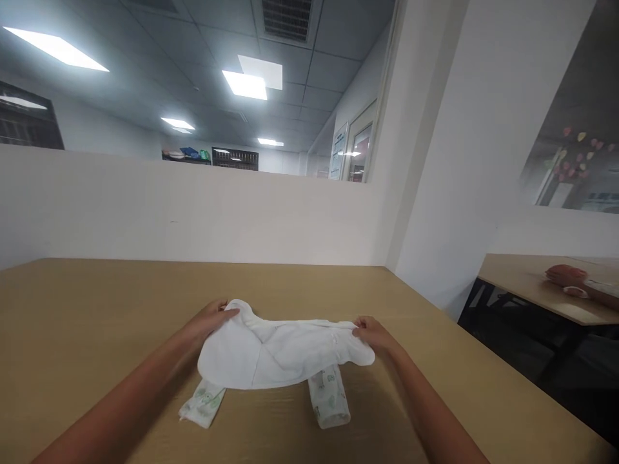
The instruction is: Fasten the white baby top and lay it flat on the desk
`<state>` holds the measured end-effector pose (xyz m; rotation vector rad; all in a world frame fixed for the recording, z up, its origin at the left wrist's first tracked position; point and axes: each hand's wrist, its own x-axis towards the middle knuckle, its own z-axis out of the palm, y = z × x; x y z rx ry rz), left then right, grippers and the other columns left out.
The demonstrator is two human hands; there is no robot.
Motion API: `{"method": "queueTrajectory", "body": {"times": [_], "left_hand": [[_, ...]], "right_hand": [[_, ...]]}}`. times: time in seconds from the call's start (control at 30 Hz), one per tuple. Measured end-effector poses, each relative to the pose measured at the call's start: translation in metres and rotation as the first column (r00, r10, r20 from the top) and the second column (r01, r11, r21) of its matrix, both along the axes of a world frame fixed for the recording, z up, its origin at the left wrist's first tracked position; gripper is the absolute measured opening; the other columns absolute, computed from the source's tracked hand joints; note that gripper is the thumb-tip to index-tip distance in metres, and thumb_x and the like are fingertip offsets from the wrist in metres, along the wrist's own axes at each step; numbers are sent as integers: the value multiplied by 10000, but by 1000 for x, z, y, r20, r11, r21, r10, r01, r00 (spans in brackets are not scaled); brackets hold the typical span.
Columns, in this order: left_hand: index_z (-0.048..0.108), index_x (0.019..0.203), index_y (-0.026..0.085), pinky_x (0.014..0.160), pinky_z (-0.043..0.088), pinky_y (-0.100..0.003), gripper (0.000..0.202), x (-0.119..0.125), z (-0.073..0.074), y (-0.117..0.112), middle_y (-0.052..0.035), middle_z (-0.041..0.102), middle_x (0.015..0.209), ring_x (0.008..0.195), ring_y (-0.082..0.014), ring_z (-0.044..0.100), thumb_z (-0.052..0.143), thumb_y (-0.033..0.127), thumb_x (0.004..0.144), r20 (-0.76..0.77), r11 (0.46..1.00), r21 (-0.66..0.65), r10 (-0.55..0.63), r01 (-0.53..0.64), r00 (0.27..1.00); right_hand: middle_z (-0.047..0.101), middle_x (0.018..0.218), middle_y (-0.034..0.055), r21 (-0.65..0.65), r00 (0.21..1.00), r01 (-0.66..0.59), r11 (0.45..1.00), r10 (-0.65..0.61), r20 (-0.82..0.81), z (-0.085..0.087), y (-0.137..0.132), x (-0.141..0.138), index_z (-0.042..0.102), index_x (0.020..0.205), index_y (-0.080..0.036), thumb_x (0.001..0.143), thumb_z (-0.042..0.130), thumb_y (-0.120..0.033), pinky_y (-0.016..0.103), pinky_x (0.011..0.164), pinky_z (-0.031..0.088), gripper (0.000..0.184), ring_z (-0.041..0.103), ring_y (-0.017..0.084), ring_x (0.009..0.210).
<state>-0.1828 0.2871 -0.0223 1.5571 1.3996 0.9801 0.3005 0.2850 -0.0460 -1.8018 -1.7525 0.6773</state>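
Observation:
A white cloth piece (285, 351) with rounded ends and a seam across it is stretched sideways in front of me, over the table. My left hand (216, 318) pinches its upper left edge between thumb and fingers. At the other end, my right hand (370, 334) grips the narrower right side. Below the cloth, a flat pale strip with green print (203, 404) shows at the left. A rolled, tube-like pale piece with a similar print (330, 399) pokes out at the right. Whether these two join the white cloth is hidden underneath it.
The wooden table (120, 290) extends to a low white partition wall (217, 216). A white pillar stands at the right. Beyond it is another table (527, 287) with a reddish-brown object (565, 274) on it.

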Motion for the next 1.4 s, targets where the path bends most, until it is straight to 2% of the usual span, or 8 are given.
{"method": "queueTrajectory", "body": {"times": [0.13,0.33,0.47,0.6,0.87,1.07,1.23,1.4], "left_hand": [[636,1212,204,739,544,-303,620,35,40,-15,-95,718,1143,964,-257,694,681,689,828,28,993,14,-114,114,993],[722,1103,206,766,514,-317,494,83,70,-44,-70,744,947,825,-236,692,489,627,986,-356,856,161,-414,491,838],[724,992,191,810,498,-298,467,88,42,-14,-64,743,956,905,-225,676,399,526,1004,-375,859,303,-289,411,881],[717,919,169,806,465,-306,403,101,2,33,-79,732,954,909,-226,649,444,466,934,-441,891,293,-196,347,876],[657,839,198,857,432,-328,89,126,-43,57,-44,697,943,949,-229,615,644,279,808,-627,913,220,-138,344,766],[658,1037,214,1040,390,-478,153,126,-28,34,-90,659,1190,1198,-314,562,614,257,896,-659,897,323,-16,303,752],[650,1124,256,1055,406,-412,175,112,-17,-20,-47,642,1210,1183,-237,575,547,310,993,-605,811,416,-92,412,791],[654,1154,286,1042,394,-433,191,102,-33,-87,-37,631,1196,1156,-246,558,613,382,994,-604,720,465,-166,515,779]], "right_hand": [[611,707,-3,-83,992,-106,991,100,-80,9,-30,10,616,800,-165,698,699,-314,220,535,371,199,537,143,616],[657,790,37,41,997,-68,997,70,-44,17,-42,13,680,848,-147,712,778,-398,257,623,426,301,581,180,707],[683,945,67,262,999,-35,964,38,-9,22,-43,-19,689,905,-159,860,640,-328,293,784,452,182,595,200,867],[685,938,49,342,925,-375,862,373,75,18,-59,-70,717,895,-179,905,636,-284,296,841,458,132,601,194,891],[687,871,30,73,803,-558,827,516,298,6,-93,-113,695,833,-181,818,709,-164,297,696,419,26,595,192,789],[687,780,-10,37,791,-609,792,610,-36,23,-86,-93,749,838,-186,844,681,-266,243,632,400,105,574,143,699],[693,872,60,291,986,-110,950,142,-92,12,-47,-46,721,851,-142,938,515,-403,281,747,432,344,588,187,816],[654,820,54,261,998,-20,965,36,-58,-14,-31,-24,694,755,-140,767,666,-294,293,762,408,157,558,198,800]]}}
